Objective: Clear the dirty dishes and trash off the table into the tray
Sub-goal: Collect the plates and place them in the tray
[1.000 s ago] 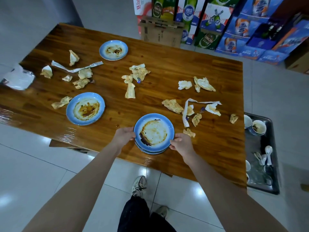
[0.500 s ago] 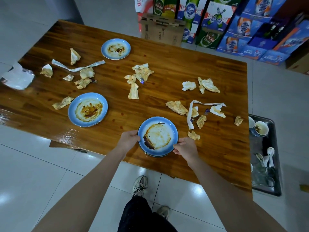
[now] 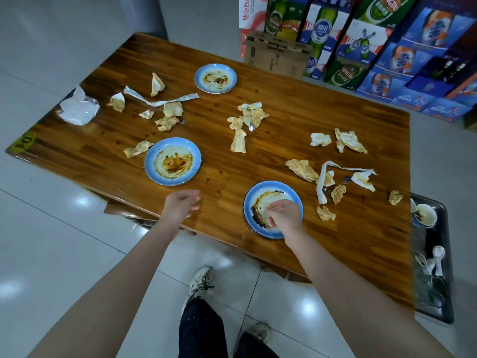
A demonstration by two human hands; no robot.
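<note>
A stack of dirty blue plates stands near the front edge of the wooden table. My right hand hovers over this stack with its fingers loosely curled and nothing in its grasp. My left hand is relaxed and empty above the table's front edge, left of the stack. Another dirty blue plate lies at centre left, and a third at the far side. Several crumpled stained napkins and paper strips lie scattered. The metal tray sits past the table's right end.
The tray holds soiled bowls and white spoons. A clear plastic wrapper lies on the table's left end. Beer cartons and a cardboard box stand behind the table. My feet are on the tiled floor.
Both hands have let go of the plate stack's rim. My left hand has drawn away to the left, and my right hand has come over the top plate.
</note>
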